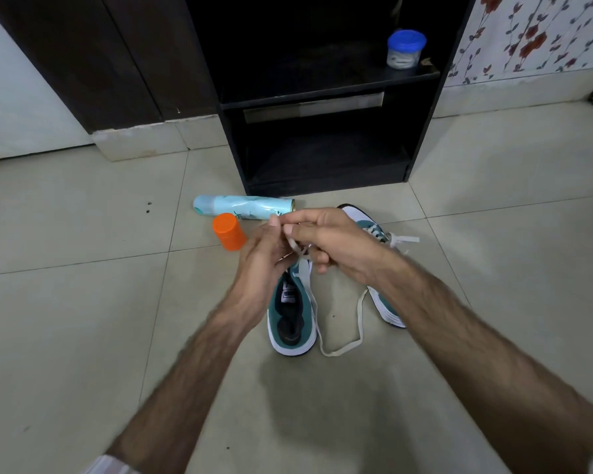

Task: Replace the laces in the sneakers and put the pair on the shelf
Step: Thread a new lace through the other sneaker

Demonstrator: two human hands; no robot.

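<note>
Both hands over teal sneaker (290,323), L hand (264,260) & R hand (336,242) fingers pinching white lace (300,249)

The sneakers (290,316) are teal with white soles and a black lining; their lace (339,348) is white. The spray can (243,207) is pale aqua, its cap (229,231) orange. The shelf (326,97) is black, the jar lid (406,40) blue, the wallpaper (534,32) white with red flowers

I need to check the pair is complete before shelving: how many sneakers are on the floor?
2. One teal-and-white sneaker lies below the hands; the other sneaker lies to the right, largely hidden behind the right hand and forearm.
</note>
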